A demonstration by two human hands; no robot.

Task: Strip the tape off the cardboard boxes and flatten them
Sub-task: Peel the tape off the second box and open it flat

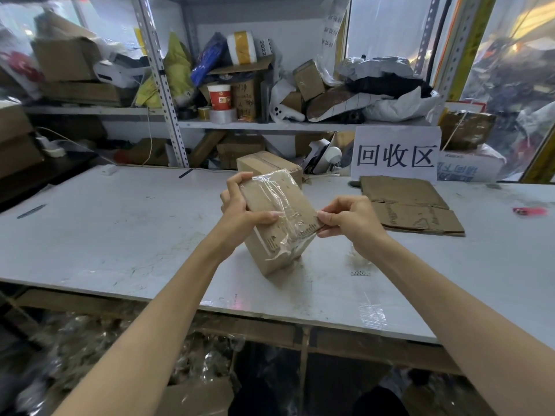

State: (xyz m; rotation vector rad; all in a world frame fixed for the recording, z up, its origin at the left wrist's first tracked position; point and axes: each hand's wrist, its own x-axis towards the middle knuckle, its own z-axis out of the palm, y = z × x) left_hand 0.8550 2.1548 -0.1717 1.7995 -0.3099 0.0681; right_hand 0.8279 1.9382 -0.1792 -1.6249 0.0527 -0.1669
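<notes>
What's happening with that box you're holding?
A person is stripping a cardboard box. The left hand grips it, tilted on the white table, while the right hand pinches the clear tape at its near edge. Most tape is still on. A flattened box lies to the right; a second box waits behind.

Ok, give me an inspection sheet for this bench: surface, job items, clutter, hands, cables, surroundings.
Surface: white table, scuffed; tape scraps stuck near its front edge.
Job's things: taped box tilted, clear tape partly lifted; second box behind; flattened cardboard at right.
Clutter: red object far right.
Hands: left hand grips the taped box; right hand pinches the clear tape at its corner.
Cables: corded power strip, far left.
Surroundings: crowded shelves; paper sign.
</notes>
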